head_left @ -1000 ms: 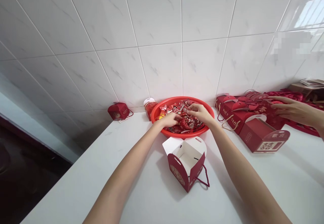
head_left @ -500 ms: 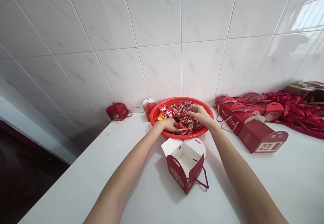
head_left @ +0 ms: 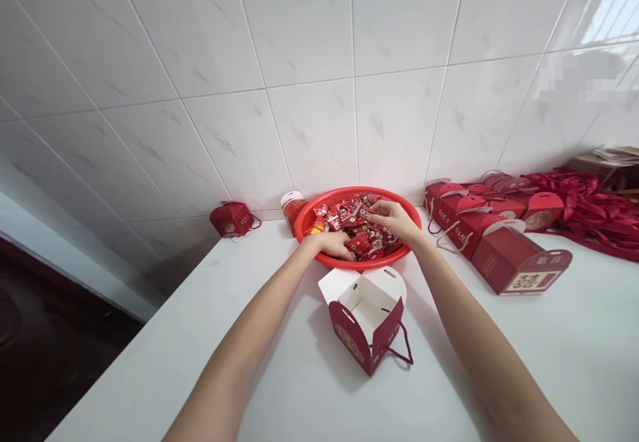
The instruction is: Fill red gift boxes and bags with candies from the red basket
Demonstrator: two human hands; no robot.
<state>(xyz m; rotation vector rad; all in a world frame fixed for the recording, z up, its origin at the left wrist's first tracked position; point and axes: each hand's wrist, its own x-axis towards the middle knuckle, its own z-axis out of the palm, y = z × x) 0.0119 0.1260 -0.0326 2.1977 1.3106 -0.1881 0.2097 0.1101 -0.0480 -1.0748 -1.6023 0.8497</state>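
A red plastic basket (head_left: 299, 225) holds many small candies in red wrappers (head_left: 352, 219). My left hand (head_left: 337, 245) reaches into its front left part, thumb and fingers closed around a red-wrapped candy (head_left: 357, 245); its fingertips are partly hidden among the wrappers. Over the right side of the pile is my right hand (head_left: 392, 219), fingers bent and thumb apart from them, touching or just above the candies. In front of the basket, between my forearms, stands an open dark red gift box (head_left: 352, 342) with a white inside, raised flaps and a cord handle.
Several closed red gift boxes (head_left: 514, 259) are grouped at the right, with a heap of red ribbon (head_left: 569, 192) behind them. One small red box (head_left: 232, 219) sits at the table's left rear corner. A red-and-white container (head_left: 293, 209) stands against the basket. A tiled wall (head_left: 309, 136) borders the back.
My left hand has shifted slightly within the candies, its fingers now straighter. My right hand stays in nearly the same spot. The view has tilted a little; the open box has not moved.
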